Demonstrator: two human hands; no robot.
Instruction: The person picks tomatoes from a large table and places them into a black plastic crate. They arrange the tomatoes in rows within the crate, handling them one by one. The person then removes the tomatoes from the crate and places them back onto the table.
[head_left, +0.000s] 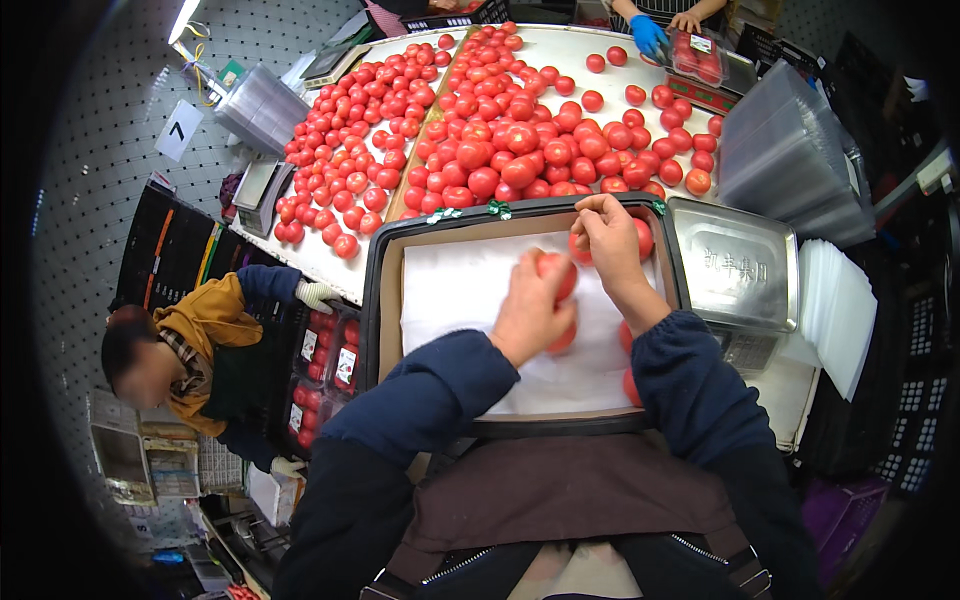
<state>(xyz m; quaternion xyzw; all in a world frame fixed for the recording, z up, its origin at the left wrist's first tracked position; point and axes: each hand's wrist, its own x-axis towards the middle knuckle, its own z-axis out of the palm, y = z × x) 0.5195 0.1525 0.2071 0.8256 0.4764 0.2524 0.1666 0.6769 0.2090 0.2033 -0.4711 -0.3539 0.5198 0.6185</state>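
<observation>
A black plastic crate (525, 428) lined with brown cardboard and a white sheet (457, 300) stands before me. Inside it my left hand (529, 311), blurred by motion, grips a red tomato (560, 276); a second tomato (562, 339) shows at its lower edge, and I cannot tell if that one is held too. At the crate's far right corner my right hand (611, 240) has its fingers curled together, with nothing visible in them. Right beside it sit a tomato (643, 238) and another (580, 249) partly covered by the fingers. More tomatoes (630, 386) line the right wall, half hidden by my forearm.
Loose tomatoes (517, 139) heap on the white table beyond, split by a wooden divider (420, 142). Clear plastic containers (787, 150) and a metal scale (735, 262) stand right. A co-worker (202, 352) handles packed tomatoes (322, 345) at left; another's gloved hand (649, 36) is far off.
</observation>
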